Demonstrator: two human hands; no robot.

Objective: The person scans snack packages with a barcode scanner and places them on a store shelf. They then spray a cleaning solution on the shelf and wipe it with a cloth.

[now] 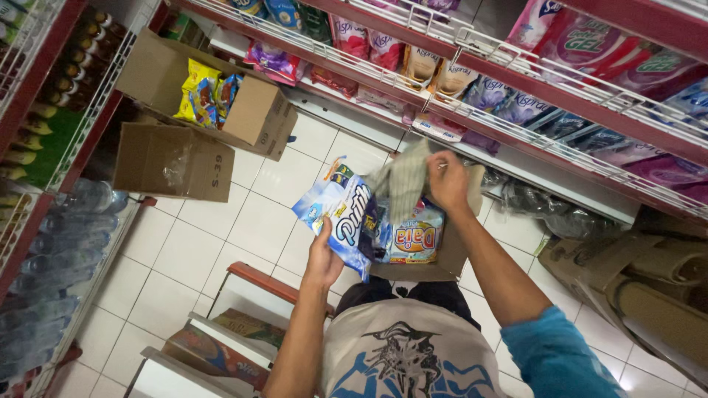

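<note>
Detergent bag [341,214], blue and white, sticks half out of the cardboard box [450,254], pinched by my left hand [323,259] while my right hand [447,180] clutches a grey cloth [404,180]; I judge that thin grip could slip.

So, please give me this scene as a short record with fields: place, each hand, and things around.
place: shop aisle, white tiled floor, red wire shelves
left hand: grips blue and white packet
right hand: holds grey cloth above carton
carton: open, packets inside
nearby: two cardboard boxes on floor, water bottles on left shelf
</note>
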